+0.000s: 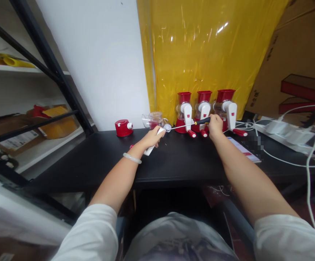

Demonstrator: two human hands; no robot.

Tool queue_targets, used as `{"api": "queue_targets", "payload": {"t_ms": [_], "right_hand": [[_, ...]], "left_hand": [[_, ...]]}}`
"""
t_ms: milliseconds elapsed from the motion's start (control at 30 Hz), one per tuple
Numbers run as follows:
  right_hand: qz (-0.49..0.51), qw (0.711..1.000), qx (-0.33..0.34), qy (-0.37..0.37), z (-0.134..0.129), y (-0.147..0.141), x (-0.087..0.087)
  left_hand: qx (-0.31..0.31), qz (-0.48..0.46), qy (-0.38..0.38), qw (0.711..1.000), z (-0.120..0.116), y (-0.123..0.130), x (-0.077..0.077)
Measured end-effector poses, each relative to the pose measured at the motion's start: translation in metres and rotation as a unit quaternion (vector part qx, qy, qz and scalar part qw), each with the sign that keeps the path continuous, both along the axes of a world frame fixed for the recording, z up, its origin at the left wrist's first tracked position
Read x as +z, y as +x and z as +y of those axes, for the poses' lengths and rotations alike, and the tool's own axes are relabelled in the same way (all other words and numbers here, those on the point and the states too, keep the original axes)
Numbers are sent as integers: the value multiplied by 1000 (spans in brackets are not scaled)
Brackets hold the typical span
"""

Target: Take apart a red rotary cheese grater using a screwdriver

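1. Fingers of the left hand (153,138) are curled shut around a white crank arm; those of the right hand (215,127) are wrapped around a screwdriver handle (202,121). Neither hand is spread.
2. Beneath both sets of fingers runs the black tabletop (174,165).
3. Three upright red-and-white rotary graters (185,108) (204,105) (229,110) stand in a row: two beyond the gap between the hands, the third just behind the right fingers.
4. Just beyond the left fingers lies a clear grater housing (152,122), its round white end (167,127) facing the right hand's side.
5. Farther out to the left of the left fingers sits a separate red base (123,128).
6. From the right fingers, the screwdriver's thin shaft (181,126) points leftward, nearly level across the tabletop. Its tip ends by the far end of the crank arm and the round white piece; whether it touches either is too small to tell.
7. The crank arm (148,150) slants through the left grip, its far end right of the fingers, its near end toward the wearer and left. So the left fingers are much nearer the meeting point; the right ones are a full shaft away.
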State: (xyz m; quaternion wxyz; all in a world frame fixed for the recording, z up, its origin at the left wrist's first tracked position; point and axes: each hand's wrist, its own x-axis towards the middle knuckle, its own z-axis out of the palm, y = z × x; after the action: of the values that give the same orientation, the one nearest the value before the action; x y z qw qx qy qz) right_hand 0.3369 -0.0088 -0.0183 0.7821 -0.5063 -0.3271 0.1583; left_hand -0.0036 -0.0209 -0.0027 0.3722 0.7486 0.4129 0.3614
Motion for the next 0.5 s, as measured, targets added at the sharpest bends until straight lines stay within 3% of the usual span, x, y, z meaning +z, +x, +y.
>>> {"api": "queue_targets", "payload": {"t_ms": [267, 500], "right_hand": [[43, 994, 42, 89, -1, -18, 7], [-10, 985, 38, 165, -13, -40, 11]], "left_hand": [[15, -242, -29, 970, 4, 6, 12], [31, -329, -26, 944, -6, 9, 20]]}}
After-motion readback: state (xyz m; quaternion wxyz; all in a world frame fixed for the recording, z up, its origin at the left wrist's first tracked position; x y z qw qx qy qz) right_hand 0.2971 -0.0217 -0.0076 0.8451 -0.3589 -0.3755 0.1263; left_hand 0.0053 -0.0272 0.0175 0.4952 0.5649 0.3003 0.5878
